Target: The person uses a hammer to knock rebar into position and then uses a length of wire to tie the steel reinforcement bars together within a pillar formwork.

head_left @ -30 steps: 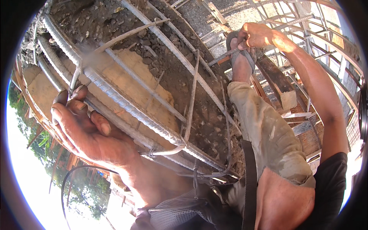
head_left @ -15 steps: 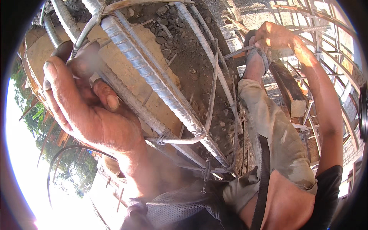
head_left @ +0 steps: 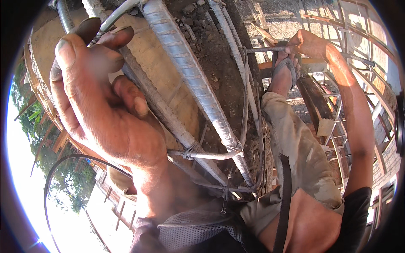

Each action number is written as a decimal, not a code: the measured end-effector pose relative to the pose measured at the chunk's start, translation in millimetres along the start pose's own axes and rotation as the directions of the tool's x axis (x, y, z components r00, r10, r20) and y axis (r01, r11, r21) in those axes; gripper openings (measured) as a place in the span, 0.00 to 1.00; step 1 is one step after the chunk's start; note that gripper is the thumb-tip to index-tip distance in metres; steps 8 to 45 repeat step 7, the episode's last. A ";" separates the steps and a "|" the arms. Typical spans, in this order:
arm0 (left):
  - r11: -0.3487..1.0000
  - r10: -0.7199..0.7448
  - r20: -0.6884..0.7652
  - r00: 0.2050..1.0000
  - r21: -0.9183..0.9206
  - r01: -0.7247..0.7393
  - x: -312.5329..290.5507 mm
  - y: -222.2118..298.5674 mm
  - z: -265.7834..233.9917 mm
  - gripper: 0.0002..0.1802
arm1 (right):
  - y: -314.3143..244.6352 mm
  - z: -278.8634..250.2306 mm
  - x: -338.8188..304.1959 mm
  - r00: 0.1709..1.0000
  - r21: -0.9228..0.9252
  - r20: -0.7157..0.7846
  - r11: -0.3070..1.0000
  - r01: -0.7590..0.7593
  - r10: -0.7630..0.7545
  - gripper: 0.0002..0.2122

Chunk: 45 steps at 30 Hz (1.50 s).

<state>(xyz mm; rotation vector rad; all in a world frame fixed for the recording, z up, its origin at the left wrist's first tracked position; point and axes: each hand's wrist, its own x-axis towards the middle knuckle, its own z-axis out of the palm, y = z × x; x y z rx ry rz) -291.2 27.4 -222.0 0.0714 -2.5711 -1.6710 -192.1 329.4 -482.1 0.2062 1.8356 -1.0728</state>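
On the left, my left hand (head_left: pixel 112 105) is curled, its fingertips closed about the thin bar of a steel stirrup (head_left: pixel 116 17). The stirrup crosses a thick ribbed rebar (head_left: pixel 181 63) near the top edge; a pale smear blurs some fingers. Further off at the upper right, my right arm reaches forward. There my right hand (head_left: pixel 310 43) is closed round a steel rod (head_left: pixel 265 49), which sticks out on both sides of the fist. A foot in a flip-flop (head_left: pixel 287 69) is right beside this hand. What the rod's left end meets, I cannot tell.
More rebars (head_left: pixel 232 38) slope down the middle, joined by a lower stirrup (head_left: pixel 211 155) with wire ties. Dark soil and stones (head_left: pixel 211 80) lie beneath. Timber (head_left: pixel 314 101) and thin bars stand at right. A black cable (head_left: pixel 63 158) loops at lower left.
The rod in my right hand has swung, its left end rising and its right end dropping. My left hand and the rebars have shifted a little right and up in view.
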 end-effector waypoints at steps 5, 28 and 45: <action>0.996 -0.082 0.037 0.996 -0.015 0.082 -4.3 5.0 -0.3 0.24 | -9.0 -28.5 -10.5 0.953 -0.093 -0.302 0.993 -0.068 0.037 0.17; 0.996 -0.088 0.049 0.995 -0.016 0.089 -3.4 5.0 0.0 0.24 | -4.5 -38.4 0.5 0.886 0.007 -0.464 1.000 -0.003 0.006 0.15; 0.996 -0.088 0.049 0.995 -0.016 0.089 -3.4 5.0 0.0 0.24 | -4.5 -38.4 0.5 0.886 0.007 -0.464 1.000 -0.003 0.006 0.15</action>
